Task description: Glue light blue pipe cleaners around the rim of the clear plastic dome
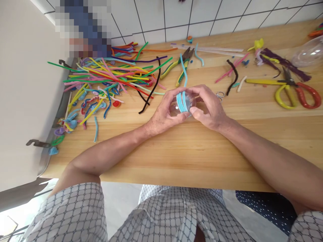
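Note:
Between my two hands is a clear plastic ball (174, 108) with a light blue pipe cleaner (182, 102) wound around it in several turns. One end of the pipe cleaner sticks up past my fingers toward the pliers. My left hand (165, 114) grips the ball from the left, its thumb along the lower front. From the right, my right hand (208, 109) curls around the ball, with the thumb tip beside the blue turns. The fingertips behind the ball are partly hidden.
A heap of colourful pipe cleaners (118, 75) spreads across the left. Green-yellow pliers (183, 69) lie behind my hands. Small scissors (220, 96) rest by my right hand, large red-yellow scissors (290, 88) farther right. Another clear ball (308, 53) stands at the right edge.

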A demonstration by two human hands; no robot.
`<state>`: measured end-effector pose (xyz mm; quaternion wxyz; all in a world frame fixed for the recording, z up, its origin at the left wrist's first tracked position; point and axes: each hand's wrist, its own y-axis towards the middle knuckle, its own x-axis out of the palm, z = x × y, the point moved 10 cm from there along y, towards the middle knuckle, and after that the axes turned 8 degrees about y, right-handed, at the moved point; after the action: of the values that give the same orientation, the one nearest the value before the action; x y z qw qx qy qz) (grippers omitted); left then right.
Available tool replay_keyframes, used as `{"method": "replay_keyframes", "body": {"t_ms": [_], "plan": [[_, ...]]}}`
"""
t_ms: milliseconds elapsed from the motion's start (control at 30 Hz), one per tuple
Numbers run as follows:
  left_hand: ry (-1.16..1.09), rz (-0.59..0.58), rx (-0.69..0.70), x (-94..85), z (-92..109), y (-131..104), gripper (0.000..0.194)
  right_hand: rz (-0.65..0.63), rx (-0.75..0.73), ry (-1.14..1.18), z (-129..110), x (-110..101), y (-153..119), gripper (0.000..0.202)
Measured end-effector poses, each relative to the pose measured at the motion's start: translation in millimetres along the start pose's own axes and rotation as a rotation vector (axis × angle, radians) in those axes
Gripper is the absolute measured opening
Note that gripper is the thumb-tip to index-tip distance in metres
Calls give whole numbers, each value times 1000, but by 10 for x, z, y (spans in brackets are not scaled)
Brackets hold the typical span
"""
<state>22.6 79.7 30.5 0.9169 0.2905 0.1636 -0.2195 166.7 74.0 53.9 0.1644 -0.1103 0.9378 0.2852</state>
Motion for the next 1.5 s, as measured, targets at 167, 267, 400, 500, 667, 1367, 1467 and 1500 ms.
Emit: {"method": "replay_keyframes", "body": {"t_ms": [167,267,400,500,667,1367,1467,1500], "plan": [[26,50,20,-34,8,-13,81,-25,-58,-61,-51,-13,8,57],[78,53,55,-43,30,-15,79,-68,-71,-112,-78,-23,9,59],[165,34,120,-57,115,-4,75,-94,-47,-119,-78,-48,11,59],[234,16,146,-68,162,7,73,-105,-15,-101,-51,-52,13,60],[294,-7,158,-66,153,9,76,-103,-13,-72,-50,-54,14,60],[261,-9,79,-49,137,-6,79,-137,51,-57,29,-50,7,63],[270,-19,62,-43,134,-10,78,-143,54,-55,29,-49,7,61],[276,-19,62,-44,133,-10,78,-142,55,-57,31,-48,7,61]]}}
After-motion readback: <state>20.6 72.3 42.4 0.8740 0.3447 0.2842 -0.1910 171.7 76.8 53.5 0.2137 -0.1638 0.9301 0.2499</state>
